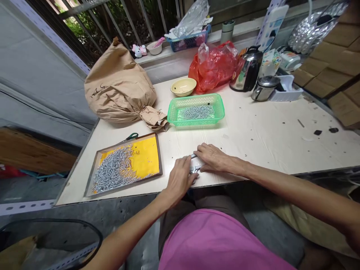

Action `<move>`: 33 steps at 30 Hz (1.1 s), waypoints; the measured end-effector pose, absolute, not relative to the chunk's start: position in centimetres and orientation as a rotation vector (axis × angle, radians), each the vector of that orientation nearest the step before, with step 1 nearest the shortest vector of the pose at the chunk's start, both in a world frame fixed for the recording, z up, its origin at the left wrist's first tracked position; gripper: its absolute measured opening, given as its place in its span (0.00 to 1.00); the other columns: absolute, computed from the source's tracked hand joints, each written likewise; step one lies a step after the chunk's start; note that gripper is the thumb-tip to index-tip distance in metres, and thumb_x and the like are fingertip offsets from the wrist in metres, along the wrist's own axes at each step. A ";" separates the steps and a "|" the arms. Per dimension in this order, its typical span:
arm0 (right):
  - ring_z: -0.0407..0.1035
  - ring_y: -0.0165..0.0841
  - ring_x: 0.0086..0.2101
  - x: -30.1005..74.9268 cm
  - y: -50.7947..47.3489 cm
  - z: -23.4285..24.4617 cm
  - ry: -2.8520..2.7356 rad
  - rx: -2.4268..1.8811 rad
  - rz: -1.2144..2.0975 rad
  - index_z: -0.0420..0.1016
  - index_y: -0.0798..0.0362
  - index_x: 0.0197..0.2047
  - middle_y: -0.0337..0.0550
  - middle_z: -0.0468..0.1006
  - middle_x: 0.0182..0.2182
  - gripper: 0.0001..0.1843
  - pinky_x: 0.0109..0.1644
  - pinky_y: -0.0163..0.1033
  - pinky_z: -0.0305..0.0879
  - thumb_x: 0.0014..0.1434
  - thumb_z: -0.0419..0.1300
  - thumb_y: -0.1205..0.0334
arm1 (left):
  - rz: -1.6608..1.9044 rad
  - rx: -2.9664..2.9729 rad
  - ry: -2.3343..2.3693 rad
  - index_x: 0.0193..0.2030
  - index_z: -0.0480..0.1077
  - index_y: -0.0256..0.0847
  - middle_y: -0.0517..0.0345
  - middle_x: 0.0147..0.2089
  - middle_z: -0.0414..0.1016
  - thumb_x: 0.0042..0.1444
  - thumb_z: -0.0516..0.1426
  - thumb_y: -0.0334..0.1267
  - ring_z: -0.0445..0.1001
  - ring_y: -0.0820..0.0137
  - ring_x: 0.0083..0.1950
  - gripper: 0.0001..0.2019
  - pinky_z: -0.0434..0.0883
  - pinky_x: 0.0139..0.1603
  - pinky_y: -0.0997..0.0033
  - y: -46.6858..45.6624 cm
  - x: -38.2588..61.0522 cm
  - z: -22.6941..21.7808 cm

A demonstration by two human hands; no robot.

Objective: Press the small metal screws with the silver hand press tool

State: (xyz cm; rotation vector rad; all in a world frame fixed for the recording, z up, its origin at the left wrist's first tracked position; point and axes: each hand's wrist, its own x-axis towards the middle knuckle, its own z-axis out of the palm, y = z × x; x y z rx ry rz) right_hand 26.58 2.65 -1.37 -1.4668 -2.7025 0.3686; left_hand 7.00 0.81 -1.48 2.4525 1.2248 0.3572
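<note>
My left hand (179,175) and my right hand (215,157) meet low over the near edge of the table. Between them are small grey metal parts (194,168), flat and narrow; their exact kind is too small to make out. The fingers of both hands are bent and pressed onto these parts from either side. To the left, a shallow tray (159,155) with a yellow lining (146,153) holds a heap of small silvery metal pins (114,170). Farther back, a green plastic basket (194,123) contains more such pins (197,112).
Green-handled scissors (132,136) lie behind the tray. A tied brown paper sack (120,86) stands at the back left. Along the back are a cream bowl (183,87), a red plastic bag (213,67), a kettle (247,69) and a metal pot (264,89). Cardboard (334,56) leans at the right.
</note>
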 end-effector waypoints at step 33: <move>0.68 0.35 0.40 30.1 1.9 -0.7 -2.571 -1.498 0.514 0.71 0.54 0.50 0.48 0.74 0.41 0.18 0.42 0.37 0.60 0.65 0.51 0.53 | -0.105 2.725 1.220 0.48 0.66 0.36 0.49 0.46 0.70 0.54 0.59 0.43 0.67 0.58 0.50 0.18 0.71 0.43 0.62 2.9 10.4 -0.9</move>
